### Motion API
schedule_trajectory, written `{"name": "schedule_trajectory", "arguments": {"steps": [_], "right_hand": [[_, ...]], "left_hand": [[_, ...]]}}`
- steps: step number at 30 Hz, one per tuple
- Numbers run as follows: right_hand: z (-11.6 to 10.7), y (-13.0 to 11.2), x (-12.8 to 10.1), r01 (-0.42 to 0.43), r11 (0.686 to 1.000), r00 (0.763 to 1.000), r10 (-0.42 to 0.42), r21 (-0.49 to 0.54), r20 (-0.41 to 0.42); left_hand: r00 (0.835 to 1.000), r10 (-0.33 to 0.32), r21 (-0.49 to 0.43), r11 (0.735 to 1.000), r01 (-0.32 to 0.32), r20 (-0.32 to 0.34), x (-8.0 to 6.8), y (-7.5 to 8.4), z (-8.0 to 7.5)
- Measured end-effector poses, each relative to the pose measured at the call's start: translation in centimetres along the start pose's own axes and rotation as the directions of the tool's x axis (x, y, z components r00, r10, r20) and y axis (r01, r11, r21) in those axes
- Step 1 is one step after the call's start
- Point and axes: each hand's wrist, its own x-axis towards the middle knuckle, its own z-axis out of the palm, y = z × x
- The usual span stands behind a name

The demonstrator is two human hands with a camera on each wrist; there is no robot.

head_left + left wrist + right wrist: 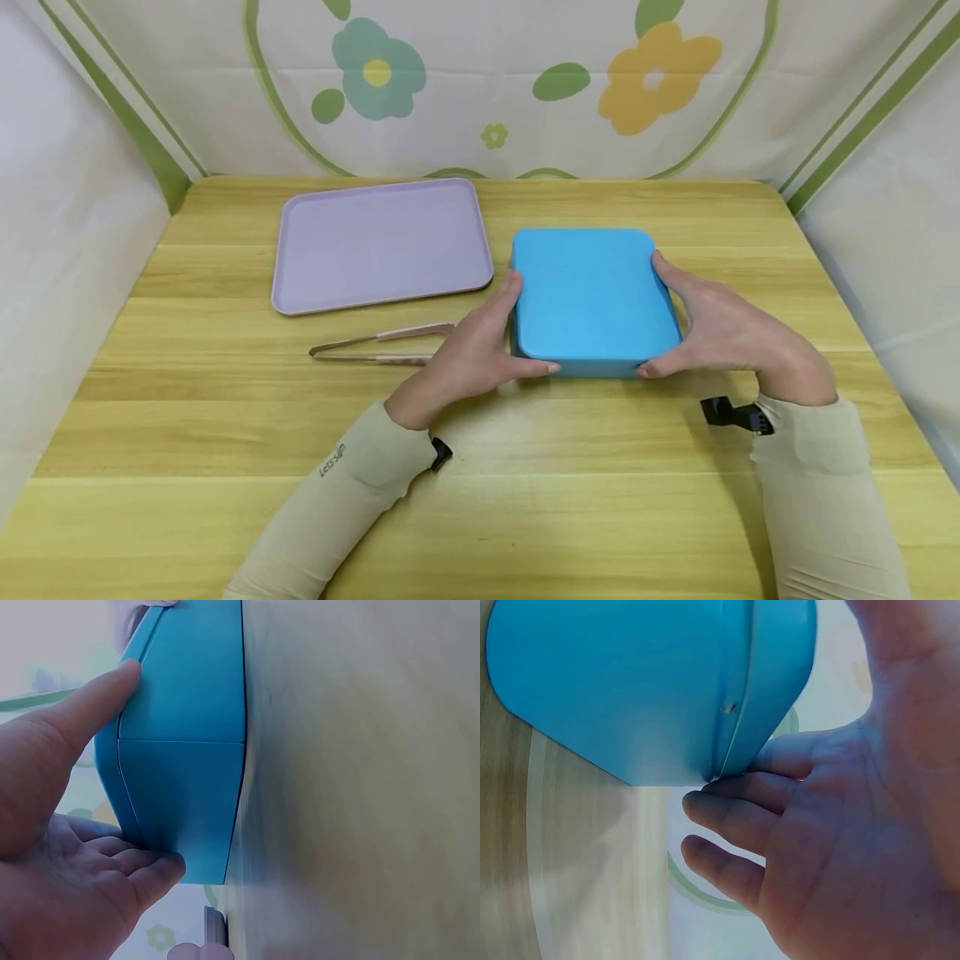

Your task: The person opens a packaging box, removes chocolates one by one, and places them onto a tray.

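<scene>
A square blue box [596,292] with a fitted lid stands on the table right of centre. A thin seam below the lid [109,761] shows in the left wrist view. My left hand [476,350] grips the lid at the near left corner, thumb on the front edge and fingers along the left side. At the near right corner my right hand [720,325] holds the lid the same way, its fingers reaching up the right side. The right wrist view has these fingertips [727,791] by the lid's lower edge. What the box contains is hidden.
A light purple tray [382,246] lies at the back left of the wooden table [480,517]. Metal tongs with pink handles [408,333] lie in front of it, partly covered by my left hand. A flower-printed cloth [487,92] hangs behind the table.
</scene>
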Motion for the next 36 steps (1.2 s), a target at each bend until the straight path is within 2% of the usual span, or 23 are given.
{"name": "schedule_trajectory", "arguments": {"steps": [10,27,36], "right_hand": [[-0.2,0.7,-0.1,0.0,1.0,1.0,0.0,0.003,-0.018],[-0.8,0.8,0.0,-0.003,1.0,1.0,0.003,0.003,-0.014],[-0.5,0.7,-0.1,0.017,1.0,1.0,-0.017,0.019,-0.023]], "left_hand": [[0.999,-0.001,-0.023,1.0,0.001,0.035,0.4,0.1,0.1],[0.998,0.017,0.023,1.0,-0.018,0.056,1.1,0.3,-0.5],[0.999,0.016,0.039,0.999,-0.018,0.051,0.7,0.4,-0.5]]}}
